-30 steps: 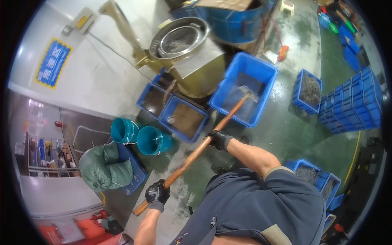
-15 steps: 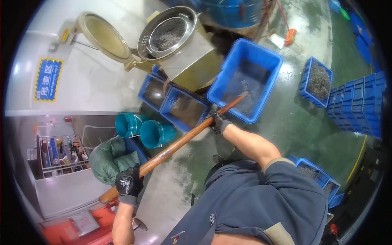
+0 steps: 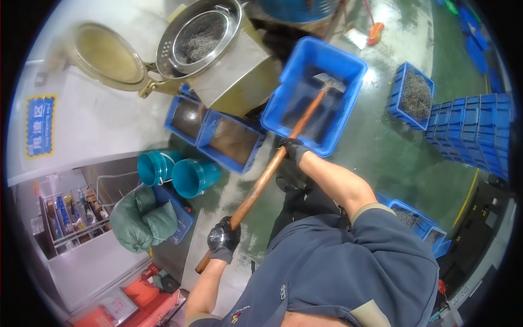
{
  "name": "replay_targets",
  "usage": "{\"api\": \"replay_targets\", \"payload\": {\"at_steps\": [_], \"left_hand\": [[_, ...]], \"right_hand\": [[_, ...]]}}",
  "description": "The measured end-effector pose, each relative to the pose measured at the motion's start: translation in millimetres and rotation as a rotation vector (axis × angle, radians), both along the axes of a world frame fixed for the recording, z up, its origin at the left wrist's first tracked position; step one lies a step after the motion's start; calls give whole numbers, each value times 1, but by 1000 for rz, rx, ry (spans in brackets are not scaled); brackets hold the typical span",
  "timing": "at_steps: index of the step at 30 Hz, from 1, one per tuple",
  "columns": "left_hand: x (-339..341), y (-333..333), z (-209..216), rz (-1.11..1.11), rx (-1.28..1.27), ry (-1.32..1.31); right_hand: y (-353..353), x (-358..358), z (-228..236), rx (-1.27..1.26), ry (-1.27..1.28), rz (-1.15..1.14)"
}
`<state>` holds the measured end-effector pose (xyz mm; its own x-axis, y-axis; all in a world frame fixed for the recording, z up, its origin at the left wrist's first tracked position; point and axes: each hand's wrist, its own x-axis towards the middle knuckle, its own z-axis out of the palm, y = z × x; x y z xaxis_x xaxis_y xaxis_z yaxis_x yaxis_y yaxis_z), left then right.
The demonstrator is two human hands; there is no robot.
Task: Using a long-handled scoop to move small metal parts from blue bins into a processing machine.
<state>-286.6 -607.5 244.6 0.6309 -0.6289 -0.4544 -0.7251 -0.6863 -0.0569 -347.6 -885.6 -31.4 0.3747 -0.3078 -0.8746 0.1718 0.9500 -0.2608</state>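
Observation:
Both my hands wear black gloves and grip one long wooden-handled hoe [image 3: 260, 184]. My left hand [image 3: 224, 235] is closed around the handle near its butt end, by my left side. Farther up the shaft, my right hand [image 3: 294, 150] wraps it just outside the near rim of a large blue bin [image 3: 268, 121]. The hoe's wide metal head [image 3: 330, 82] is inside that bin, toward its far side; whether its edge has teeth I cannot make out. Dark wet-looking residue covers the bin's floor.
A round metal machine [image 3: 239, 71] with its lid [image 3: 106, 56] raised holds dark metal bits. Nearby are two shallow blue crates [image 3: 231, 143], teal buckets [image 3: 196, 177] and a green sack [image 3: 143, 220]. Rightward stand a crate of shavings [image 3: 415, 94] and stacked blue crates [image 3: 471, 128].
The hoe's head has shifted toward the bin's far side. My left hand has moved right, nearer my body, and the handle stands steeper. The whole view has shifted slightly.

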Motion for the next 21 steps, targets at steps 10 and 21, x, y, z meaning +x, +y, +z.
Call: {"api": "replay_targets", "payload": {"at_steps": [10,21], "left_hand": [[-23,-72,-97,86,-6,226],[-52,-211,-181,181,235,401]], "right_hand": [[-111,-40,-118,24,276,325],[-185,-56,-204,-114,390,48]]}}
